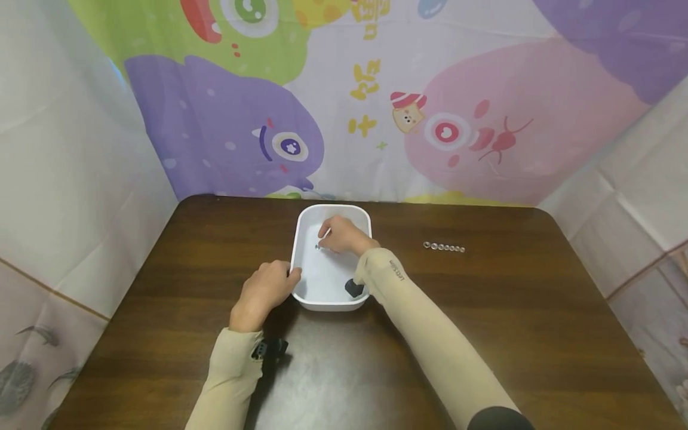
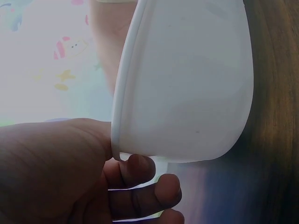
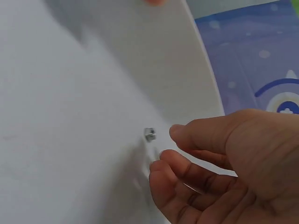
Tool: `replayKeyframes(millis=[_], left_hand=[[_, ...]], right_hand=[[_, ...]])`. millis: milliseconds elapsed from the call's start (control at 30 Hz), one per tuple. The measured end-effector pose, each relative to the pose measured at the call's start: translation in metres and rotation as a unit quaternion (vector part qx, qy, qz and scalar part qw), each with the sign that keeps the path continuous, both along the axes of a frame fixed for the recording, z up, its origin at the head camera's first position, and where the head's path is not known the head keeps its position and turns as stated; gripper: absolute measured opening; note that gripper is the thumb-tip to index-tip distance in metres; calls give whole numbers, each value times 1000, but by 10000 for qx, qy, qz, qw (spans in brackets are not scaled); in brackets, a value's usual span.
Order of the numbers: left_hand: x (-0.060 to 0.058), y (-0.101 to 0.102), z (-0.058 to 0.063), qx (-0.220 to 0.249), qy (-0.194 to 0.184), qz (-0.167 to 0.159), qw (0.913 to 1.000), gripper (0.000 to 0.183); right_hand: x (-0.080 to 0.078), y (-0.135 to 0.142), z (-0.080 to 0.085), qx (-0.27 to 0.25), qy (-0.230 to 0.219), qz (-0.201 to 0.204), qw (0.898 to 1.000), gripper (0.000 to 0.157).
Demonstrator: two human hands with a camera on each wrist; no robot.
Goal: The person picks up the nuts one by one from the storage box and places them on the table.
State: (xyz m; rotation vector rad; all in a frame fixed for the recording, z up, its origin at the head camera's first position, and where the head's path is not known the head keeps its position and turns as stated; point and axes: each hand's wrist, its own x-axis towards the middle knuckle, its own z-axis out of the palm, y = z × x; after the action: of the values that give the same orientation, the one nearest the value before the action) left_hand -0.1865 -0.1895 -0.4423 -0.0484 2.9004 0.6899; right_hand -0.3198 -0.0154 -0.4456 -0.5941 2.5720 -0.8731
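Observation:
A white plastic tub (image 1: 328, 298) with rounded corners stands on the table. At its left side my left hand (image 1: 267, 285) holds the rim, thumb over the edge; in the left wrist view its fingers curl at the outer wall. My right hand (image 1: 341, 235) reaches down inside the tub. Its thumb and fingertips are parted, with a gap between them in the right wrist view. Just off those fingertips is a small clear, shiny piece (image 3: 149, 134) like a bead or gem, against the tub's white floor.
Several similar small clear pieces (image 1: 444, 247) lie in a row on the brown wooden table (image 1: 510, 310), right of the tub. A cartoon-print cloth (image 1: 344, 143) hangs behind the table's back edge. Small black cameras (image 1: 353, 288) sit at both wrists.

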Motion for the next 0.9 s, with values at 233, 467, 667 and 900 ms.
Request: replayKeyframes(millis=[233, 467, 667, 900], left_hand=[[-1, 0, -1, 41, -29, -27, 10000, 38], [-1, 0, -2, 52, -29, -17, 10000, 37], [-1, 0, -1, 47, 7, -39, 10000, 36], [-1, -1, -2, 73, 12, -29, 10000, 37]], right_hand=[[-2, -2, -10, 326, 169, 174, 9992, 17], [-4, -5, -15, 211, 344, 385, 9984, 16], [-2, -7, -11, 298, 302, 341, 9985, 13], [-2, -8, -12, 359, 343, 317, 9983, 6]])
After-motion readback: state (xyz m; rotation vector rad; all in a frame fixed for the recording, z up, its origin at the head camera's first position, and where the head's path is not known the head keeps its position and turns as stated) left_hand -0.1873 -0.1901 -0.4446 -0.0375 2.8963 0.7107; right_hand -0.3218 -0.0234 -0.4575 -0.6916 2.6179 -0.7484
